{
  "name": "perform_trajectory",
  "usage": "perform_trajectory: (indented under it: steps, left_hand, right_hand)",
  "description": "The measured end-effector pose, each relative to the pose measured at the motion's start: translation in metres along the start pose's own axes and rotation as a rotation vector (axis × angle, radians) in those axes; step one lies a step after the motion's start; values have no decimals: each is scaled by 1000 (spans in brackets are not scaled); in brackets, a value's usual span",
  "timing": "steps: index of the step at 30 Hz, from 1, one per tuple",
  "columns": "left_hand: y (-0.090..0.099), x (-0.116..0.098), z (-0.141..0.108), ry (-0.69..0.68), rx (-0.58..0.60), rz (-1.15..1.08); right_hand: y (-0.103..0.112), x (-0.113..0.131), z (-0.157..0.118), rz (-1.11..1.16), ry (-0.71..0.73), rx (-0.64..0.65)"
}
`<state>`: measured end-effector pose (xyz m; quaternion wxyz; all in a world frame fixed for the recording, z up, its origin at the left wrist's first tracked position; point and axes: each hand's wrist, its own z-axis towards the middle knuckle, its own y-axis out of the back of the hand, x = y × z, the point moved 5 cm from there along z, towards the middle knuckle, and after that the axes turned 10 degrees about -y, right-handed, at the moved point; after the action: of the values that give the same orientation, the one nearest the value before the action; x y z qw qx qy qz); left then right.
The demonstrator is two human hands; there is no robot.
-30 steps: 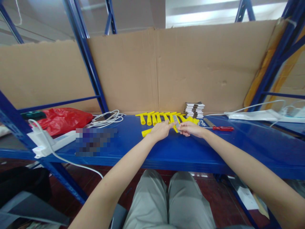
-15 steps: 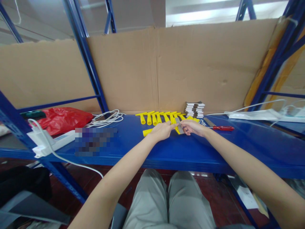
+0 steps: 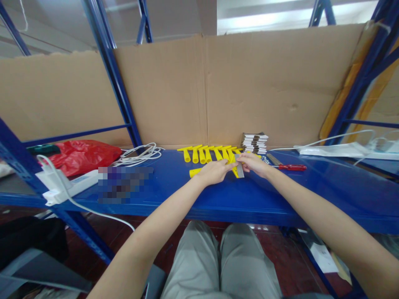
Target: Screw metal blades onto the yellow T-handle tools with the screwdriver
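My left hand is closed around a yellow T-shaped plastic handle. Its round end sticks out left of my palm, and its wide head shows past my fingertips. Close against that head is a thin grey metal blade, pinched in the fingers of my right hand. My fingers partly cover where blade and head meet, so I cannot tell how far the blade sits in. Behind my hands several more yellow T-shaped handles lie in a row.
Behind my right hand stands a stack of small white packets with dark bands. A red-handled screwdriver lies to the right. Toward the left are coiled white cable, a red plastic bag and a white power strip. Cardboard walls the back.
The blade has turned and shifted slightly to the right and nearer me, lying along the handle's head. My left hand and its handle have moved slightly right.
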<state>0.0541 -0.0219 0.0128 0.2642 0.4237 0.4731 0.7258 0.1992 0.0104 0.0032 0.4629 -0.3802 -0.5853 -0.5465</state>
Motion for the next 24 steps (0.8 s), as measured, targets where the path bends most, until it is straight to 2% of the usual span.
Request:
perform_trajectory:
  steps: [10, 12, 14, 16, 20, 22, 24]
  left_hand:
    - [3, 1, -1, 25, 7, -23]
    - [3, 2, -1, 42, 6, -31]
    - [4, 2, -1, 46, 3, -39]
    - [4, 2, -2, 47, -2, -47]
    - [4, 3, -3, 61, -3, -64]
    - [5, 3, -3, 66, -6, -69]
    - [6, 4, -3, 68, -12, -75]
  right_hand:
    - [-2, 1, -2, -39, 1, 5]
    - [3, 2, -2, -63, 7, -28]
    - [16, 1, 0, -116, -4, -140]
    - [36, -1, 4, -237, -14, -305]
    - [79, -2, 8, -688, -25, -583]
    - [95, -7, 8, -769, -55, -617]
    - [106, -14, 9, -840, -86, -583]
